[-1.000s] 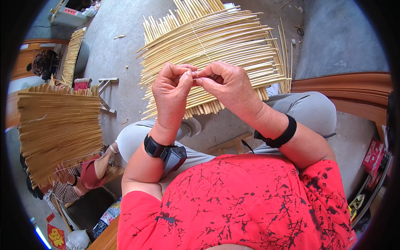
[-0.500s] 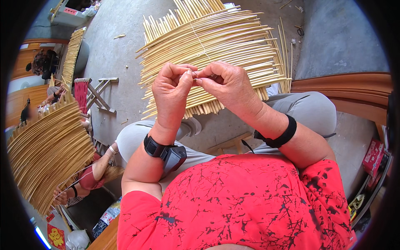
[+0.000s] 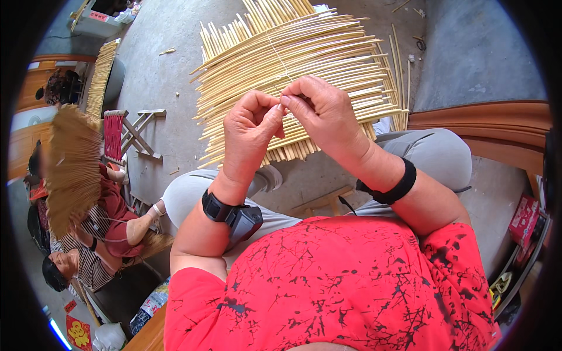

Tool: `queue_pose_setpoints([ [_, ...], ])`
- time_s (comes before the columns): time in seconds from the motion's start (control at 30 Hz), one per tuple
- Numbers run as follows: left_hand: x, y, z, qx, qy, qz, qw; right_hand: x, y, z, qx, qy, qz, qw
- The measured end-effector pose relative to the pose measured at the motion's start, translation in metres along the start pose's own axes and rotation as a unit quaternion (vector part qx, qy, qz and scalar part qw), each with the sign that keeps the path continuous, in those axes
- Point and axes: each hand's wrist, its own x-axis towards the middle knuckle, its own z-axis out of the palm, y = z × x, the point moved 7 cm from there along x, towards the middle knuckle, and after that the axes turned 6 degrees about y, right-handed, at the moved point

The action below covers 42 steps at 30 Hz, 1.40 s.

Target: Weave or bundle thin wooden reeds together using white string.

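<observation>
A mat of pale, peeled stalks (image 3: pixel 328 52) lies in front of my knees, its stalks layered in two directions. A thin pale thread (image 3: pixel 278 54) crosses the upper stalks and runs down toward my fingers. Above the mat's near part, my left hand (image 3: pixel 250 131) and my right hand (image 3: pixel 319 108) meet at the fingertips, both pinched closed. The thread passes into my right hand's pinch, and a thin dark sliver sticks out by its fingertips, too fine to name surely. What my left thumb and finger grip is too small to make out.
At the left a co-worker (image 3: pixel 96 257) lifts another stalk mat (image 3: pixel 73 167). A folding stool with red webbing (image 3: pixel 114 136) stands nearby. Loose stalks (image 3: pixel 399 76) lie right of my mat. A wooden edge (image 3: pixel 480 126) and a red box (image 3: pixel 524 219) are at the right.
My hands have shifted slightly right, the right one a little higher, fingertips still together. The co-worker's mat has swung up and leftward, uncovering more of that person. My stalk mat stays in place.
</observation>
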Motion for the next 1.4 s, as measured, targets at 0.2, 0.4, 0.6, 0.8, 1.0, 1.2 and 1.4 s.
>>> queue_pose_setpoints([
  [0.2, 0.001, -0.001, 0.001, 0.026, 0.009, 0.002, 1.000, -0.003, 0.000, 0.006, -0.106, -0.025, -0.043, 0.993],
  [0.4, 0.002, 0.007, -0.002, 0.064, 0.023, 0.053, 0.996, -0.002, 0.001, 0.008, -0.110, -0.048, -0.016, 0.993],
  [0.6, 0.000, 0.006, -0.002, 0.057, 0.023, 0.051, 0.997, 0.000, 0.001, 0.006, -0.091, -0.037, -0.002, 0.995],
  [0.8, -0.003, 0.009, -0.001, 0.064, 0.027, 0.053, 0.996, 0.001, 0.001, 0.003, -0.081, -0.023, -0.002, 0.996],
  [1.0, -0.001, 0.007, -0.014, 0.013, 0.044, 0.011, 0.999, -0.001, 0.019, -0.001, 0.121, -0.013, 0.186, 0.975],
  [1.2, 0.004, 0.004, -0.014, -0.115, 0.050, 0.012, 0.992, -0.015, 0.021, 0.011, 0.265, -0.070, 0.277, 0.921],
  [1.4, 0.005, 0.004, -0.014, -0.140, 0.042, 0.019, 0.989, -0.018, 0.020, 0.012, 0.177, -0.049, 0.214, 0.959],
])
